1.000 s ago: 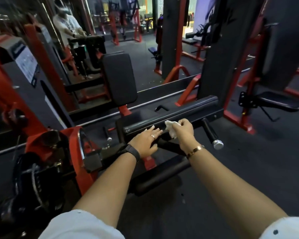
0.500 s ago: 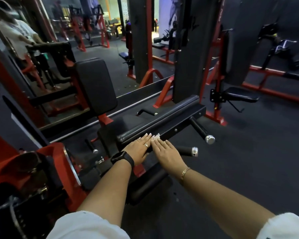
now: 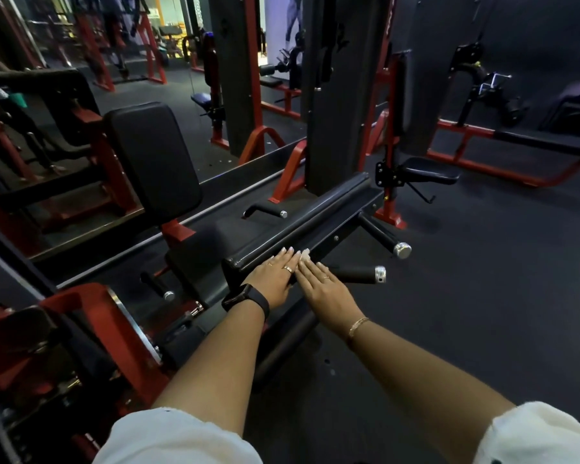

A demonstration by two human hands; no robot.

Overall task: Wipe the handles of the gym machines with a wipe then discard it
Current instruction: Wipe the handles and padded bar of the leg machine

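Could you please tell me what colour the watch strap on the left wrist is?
The watch strap is black; the head view shows it best.

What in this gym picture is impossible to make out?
Head view:
- Wipe: only a white scrap shows; the right hand covers the rest.
- Nearest handle: inner end hidden behind that hand.
- Left hand: what its palm touches is hidden beneath it.
- Far machines: dim, blurred.

White sleeves [image 3: 181, 437] — black watch [image 3: 248, 298], gold bracelet [image 3: 358, 326], rings [image 3: 288, 269]
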